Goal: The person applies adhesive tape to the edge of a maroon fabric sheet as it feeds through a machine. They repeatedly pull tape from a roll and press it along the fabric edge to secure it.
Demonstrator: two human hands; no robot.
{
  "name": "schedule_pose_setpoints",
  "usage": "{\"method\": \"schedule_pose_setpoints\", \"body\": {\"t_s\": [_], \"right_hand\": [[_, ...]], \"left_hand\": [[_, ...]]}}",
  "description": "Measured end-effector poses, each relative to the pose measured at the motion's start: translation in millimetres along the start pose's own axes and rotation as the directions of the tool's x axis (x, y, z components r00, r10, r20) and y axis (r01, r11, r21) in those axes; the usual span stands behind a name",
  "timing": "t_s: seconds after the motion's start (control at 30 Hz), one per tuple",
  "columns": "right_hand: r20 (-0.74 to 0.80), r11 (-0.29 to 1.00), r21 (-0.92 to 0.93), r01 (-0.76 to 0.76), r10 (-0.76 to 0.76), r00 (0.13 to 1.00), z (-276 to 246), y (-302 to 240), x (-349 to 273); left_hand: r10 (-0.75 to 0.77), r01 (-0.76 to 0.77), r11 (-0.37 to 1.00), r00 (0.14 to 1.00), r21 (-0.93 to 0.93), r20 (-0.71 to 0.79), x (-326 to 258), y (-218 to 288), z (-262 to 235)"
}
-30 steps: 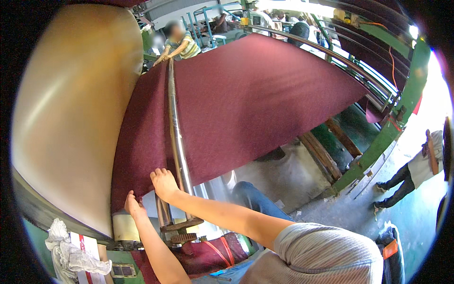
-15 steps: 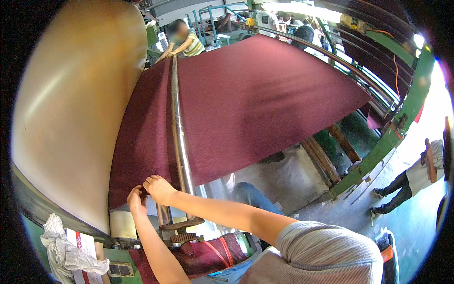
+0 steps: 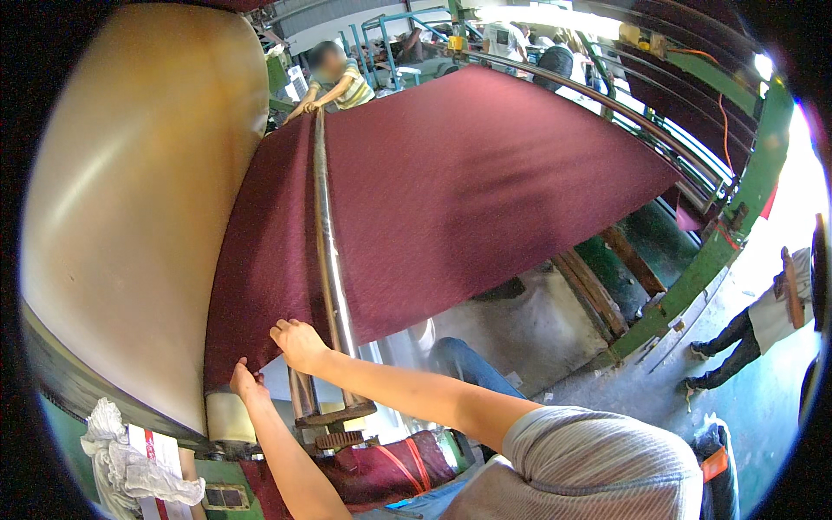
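Where hands pinch maroon fabric, seemingly.

Textile mill, big roller, maroon fabric

Below my big tan drum, at the lower left, a crumpled clear plastic bag lies against a white label strip with a red stripe. Just right of them, under the drum's end, sits a small rectangular grey plate on green metal.
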State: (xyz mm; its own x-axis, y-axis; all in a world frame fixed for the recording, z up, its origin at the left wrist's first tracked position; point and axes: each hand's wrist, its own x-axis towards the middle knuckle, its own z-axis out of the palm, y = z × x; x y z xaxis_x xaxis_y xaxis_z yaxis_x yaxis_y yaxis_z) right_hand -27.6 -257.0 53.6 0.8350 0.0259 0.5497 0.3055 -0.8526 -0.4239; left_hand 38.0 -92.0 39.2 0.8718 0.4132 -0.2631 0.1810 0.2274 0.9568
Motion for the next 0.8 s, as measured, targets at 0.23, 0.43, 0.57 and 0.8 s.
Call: {"method": "schedule_pose_setpoints", "body": {"t_s": [0.23, 0.43, 0.57, 0.8], "right_hand": [[-0.035, 0.953, 0.092, 0.287, -0.285, 0.958, -4, -10, -5], [-0.098, 0.996, 0.050, 0.069, -0.064, 0.993, -3, -2, 2], [-0.154, 0.996, 0.027, -0.079, 0.083, 0.985, -2, 4, 1], [0.010, 0.975, -0.031, 0.222, -0.222, 0.975, 0, 1, -1]], "left_hand": [[0.024, 0.007, 0.998, 0.879, -0.063, 0.476, 1, -13, 2], [0.002, -0.016, 0.992, 0.994, 0.128, 0.108, -5, -5, 6], [-0.041, 0.040, 0.994, 0.999, 0.104, 0.005, -3, -1, 5], [0.024, -0.018, 0.999, 0.993, 0.049, -0.113, 2, -9, 2]]}}
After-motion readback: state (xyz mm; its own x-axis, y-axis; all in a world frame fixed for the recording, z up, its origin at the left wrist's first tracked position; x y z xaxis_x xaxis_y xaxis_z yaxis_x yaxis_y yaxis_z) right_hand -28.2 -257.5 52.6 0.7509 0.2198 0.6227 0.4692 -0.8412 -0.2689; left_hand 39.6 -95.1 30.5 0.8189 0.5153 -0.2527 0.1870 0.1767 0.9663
